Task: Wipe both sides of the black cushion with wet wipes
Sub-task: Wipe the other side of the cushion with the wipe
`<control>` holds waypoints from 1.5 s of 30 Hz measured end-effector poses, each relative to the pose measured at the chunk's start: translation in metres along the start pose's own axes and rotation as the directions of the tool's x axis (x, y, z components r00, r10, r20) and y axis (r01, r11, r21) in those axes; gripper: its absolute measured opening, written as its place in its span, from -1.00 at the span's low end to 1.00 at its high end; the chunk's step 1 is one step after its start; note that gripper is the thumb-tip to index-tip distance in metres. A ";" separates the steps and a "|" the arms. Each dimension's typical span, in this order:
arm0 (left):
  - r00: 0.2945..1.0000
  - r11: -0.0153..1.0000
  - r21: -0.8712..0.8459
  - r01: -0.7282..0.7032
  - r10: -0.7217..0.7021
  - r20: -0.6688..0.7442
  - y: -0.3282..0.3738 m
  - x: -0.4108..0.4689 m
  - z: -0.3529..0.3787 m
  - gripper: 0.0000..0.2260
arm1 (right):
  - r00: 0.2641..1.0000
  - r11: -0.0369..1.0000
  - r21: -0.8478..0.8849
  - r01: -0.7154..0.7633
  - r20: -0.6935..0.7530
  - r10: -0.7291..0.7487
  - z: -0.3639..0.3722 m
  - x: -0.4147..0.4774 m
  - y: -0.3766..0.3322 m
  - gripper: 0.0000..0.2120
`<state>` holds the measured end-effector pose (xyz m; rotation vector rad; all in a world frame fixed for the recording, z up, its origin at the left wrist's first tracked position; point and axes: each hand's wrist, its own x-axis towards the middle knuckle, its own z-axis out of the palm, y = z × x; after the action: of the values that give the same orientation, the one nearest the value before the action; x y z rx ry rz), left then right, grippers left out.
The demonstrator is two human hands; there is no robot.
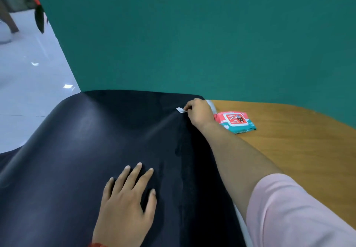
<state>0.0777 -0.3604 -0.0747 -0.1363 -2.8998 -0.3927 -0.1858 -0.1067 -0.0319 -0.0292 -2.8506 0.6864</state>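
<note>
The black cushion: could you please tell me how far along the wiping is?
Done: a damp streak runs down the cushion near its right edge. In hand: the right hand pinches a wipe at the far corner while the left hand presses flat. Left: probably the rest of this side; the underside is hidden.

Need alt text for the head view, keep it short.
A person's left hand presses flat on a black cushion while the right hand pinches a white wet wipe at its far corner. A pack of wipes lies on the wooden table nearby.
</note>
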 end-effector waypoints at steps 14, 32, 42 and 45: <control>1.000 0.999 -0.044 -0.016 0.016 -0.018 -0.003 0.003 0.004 -0.52 | 0.998 0.998 -0.050 -0.048 0.035 0.050 -0.012 0.016 0.010 -0.69; 0.998 0.998 -0.056 -0.038 0.034 -0.061 -0.003 0.005 0.005 -0.56 | 0.997 0.998 -0.012 -0.060 0.043 0.061 -0.019 -0.023 0.018 -0.77; 0.988 0.997 -0.060 -0.054 0.044 -0.146 -0.003 0.008 0.012 -0.53 | 0.987 0.985 -0.087 -0.149 -0.075 0.143 -0.012 0.047 0.017 -0.80; 0.986 0.997 -0.053 -0.060 0.051 -0.156 -0.002 0.009 0.013 -0.53 | 0.981 0.982 -0.058 -0.180 -0.087 0.175 -0.007 0.065 0.015 -0.91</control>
<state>0.0660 -0.3587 -0.0854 -0.1867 -2.7270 -0.4561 -0.2479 -0.0852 -0.0197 -0.3186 -2.8139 0.6088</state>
